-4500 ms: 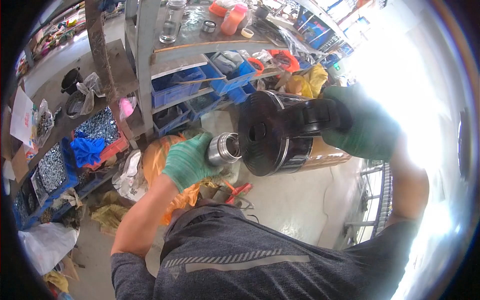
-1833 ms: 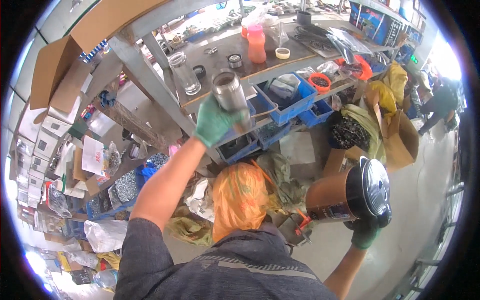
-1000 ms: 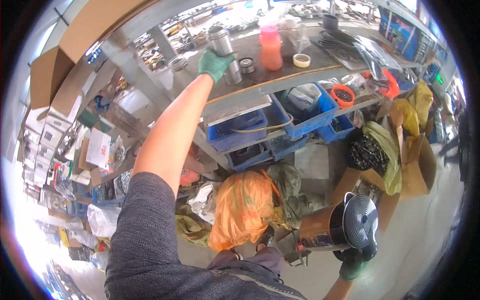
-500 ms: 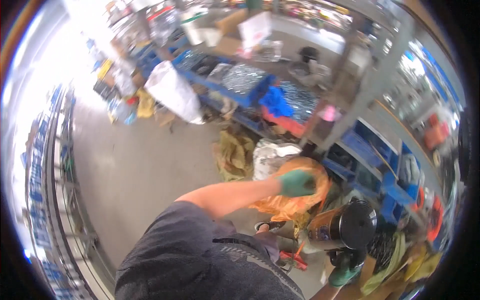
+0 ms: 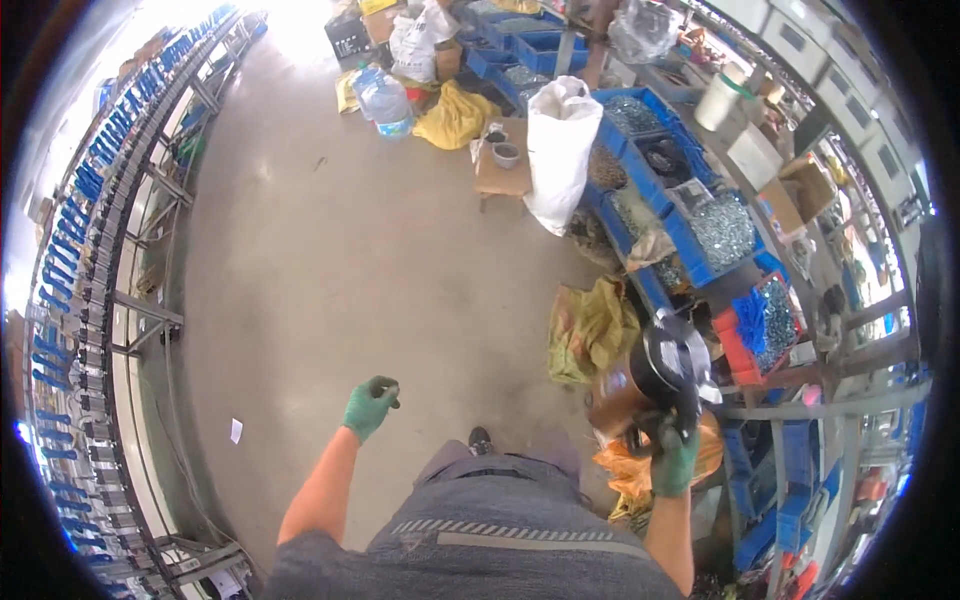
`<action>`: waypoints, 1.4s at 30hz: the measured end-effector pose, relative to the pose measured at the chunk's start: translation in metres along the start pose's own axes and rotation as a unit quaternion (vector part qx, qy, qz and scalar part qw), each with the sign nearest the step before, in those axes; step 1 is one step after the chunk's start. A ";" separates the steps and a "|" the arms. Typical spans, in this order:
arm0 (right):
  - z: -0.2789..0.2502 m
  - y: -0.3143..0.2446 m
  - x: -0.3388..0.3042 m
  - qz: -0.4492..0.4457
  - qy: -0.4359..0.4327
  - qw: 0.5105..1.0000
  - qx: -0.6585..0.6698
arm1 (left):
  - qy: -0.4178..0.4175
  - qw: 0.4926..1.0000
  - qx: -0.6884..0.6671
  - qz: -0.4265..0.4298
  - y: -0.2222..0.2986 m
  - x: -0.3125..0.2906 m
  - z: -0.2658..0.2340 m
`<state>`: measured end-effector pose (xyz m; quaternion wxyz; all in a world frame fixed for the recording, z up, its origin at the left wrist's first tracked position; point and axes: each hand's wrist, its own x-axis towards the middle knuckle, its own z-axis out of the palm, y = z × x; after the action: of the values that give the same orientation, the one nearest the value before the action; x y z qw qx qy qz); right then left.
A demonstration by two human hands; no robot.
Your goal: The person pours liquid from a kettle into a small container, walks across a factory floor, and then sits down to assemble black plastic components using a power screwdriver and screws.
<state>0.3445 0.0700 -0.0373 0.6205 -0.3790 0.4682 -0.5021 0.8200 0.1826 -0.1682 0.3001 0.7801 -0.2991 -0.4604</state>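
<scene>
My right hand (image 5: 674, 464), in a green glove, grips the dark handle of a brown, jug-like container with a round black lid (image 5: 662, 362). The container is tilted and its edges are smeared, so I cannot tell its exact kind. It hangs over an orange bag (image 5: 628, 472) beside the blue bins. Out over the floor at the left, my left hand (image 5: 371, 408) wears a green glove with dark fingertips. Its fingers are curled in, with a tiny pale spot at their tips that I cannot make out.
Blue bins of metal parts (image 5: 722, 228) line the right side, with a red bin (image 5: 742, 350) closer in. A white sack (image 5: 562, 150), olive bag (image 5: 592, 335), yellow bag (image 5: 455, 115) and water jugs (image 5: 382, 98) stand on the floor. A long rack (image 5: 115, 290) runs along the left.
My left hand has moved away from the orange bag, out over the floor at the left. The container has stayed in my right hand. The view has turned leftward, showing more floor.
</scene>
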 end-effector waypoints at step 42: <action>0.994 0.248 0.722 -0.118 -0.038 0.992 -0.016 | 0.051 0.699 0.337 0.629 0.406 0.776 -0.570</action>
<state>1.4090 -0.5843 -0.1428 0.5683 -0.4598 0.4043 -0.5497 1.5623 -0.5443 -0.0582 0.2522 0.4812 -0.8395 0.0078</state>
